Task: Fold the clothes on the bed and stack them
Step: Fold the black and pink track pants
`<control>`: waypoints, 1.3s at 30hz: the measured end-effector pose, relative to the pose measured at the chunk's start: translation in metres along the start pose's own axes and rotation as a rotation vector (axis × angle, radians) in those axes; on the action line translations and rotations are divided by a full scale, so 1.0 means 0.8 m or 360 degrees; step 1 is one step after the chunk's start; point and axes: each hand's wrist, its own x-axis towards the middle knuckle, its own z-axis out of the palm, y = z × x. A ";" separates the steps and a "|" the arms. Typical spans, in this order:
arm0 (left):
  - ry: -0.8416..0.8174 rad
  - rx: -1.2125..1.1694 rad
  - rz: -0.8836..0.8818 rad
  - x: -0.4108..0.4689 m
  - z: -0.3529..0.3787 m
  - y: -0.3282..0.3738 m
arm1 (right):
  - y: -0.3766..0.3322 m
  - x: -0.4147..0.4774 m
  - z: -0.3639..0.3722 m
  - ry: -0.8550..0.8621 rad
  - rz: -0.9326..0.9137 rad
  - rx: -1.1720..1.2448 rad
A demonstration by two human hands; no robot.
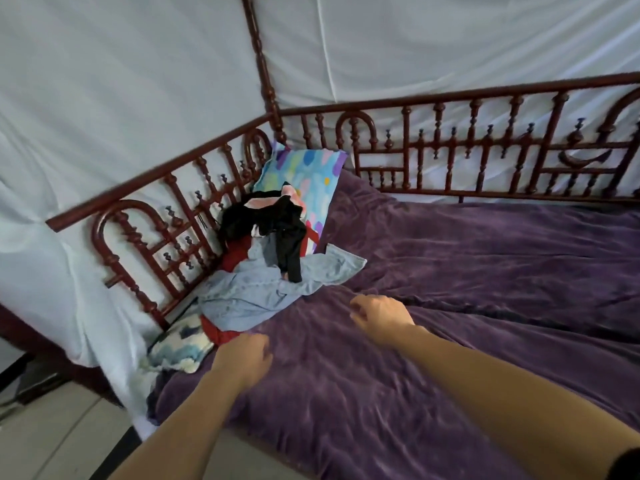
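A heap of unfolded clothes lies at the left end of the bed against the rail. A black garment [277, 223] with pink patches sits on top, a light blue garment [263, 289] spreads below it, and red cloth [218, 332] peeks out underneath. My left hand [244, 358] hovers over the purple bedspread [450, 289] just below the red cloth, fingers loosely curled and holding nothing. My right hand [379, 315] is right of the blue garment's edge, its fingers also loosely curled with nothing in them.
A colourful pillow [311, 181] leans in the corner behind the heap. A blue and white patterned cushion [180, 346] lies at the bed's left edge. A dark red wooden rail [485, 147] runs along the back and left sides, with white curtain behind. Floor tiles [52, 438] show lower left.
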 end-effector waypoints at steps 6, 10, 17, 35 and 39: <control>-0.0099 -0.0083 -0.0071 0.131 -0.035 -0.081 | -0.025 0.161 0.029 -0.0111 0.0130 0.0053; -0.0134 -0.0114 -0.0064 0.210 -0.056 -0.145 | -0.053 0.255 0.035 -0.0159 0.0139 0.0034; -0.0227 -0.0071 0.0076 0.383 -0.063 -0.252 | -0.081 0.412 0.086 -0.0191 0.0287 0.0034; -0.0060 -0.0411 0.0232 0.772 0.077 -0.480 | -0.133 0.855 0.295 -0.0015 0.0976 0.0079; 0.0212 -0.0398 0.0395 0.816 0.067 -0.446 | -0.120 0.802 0.287 0.0346 0.0766 0.0209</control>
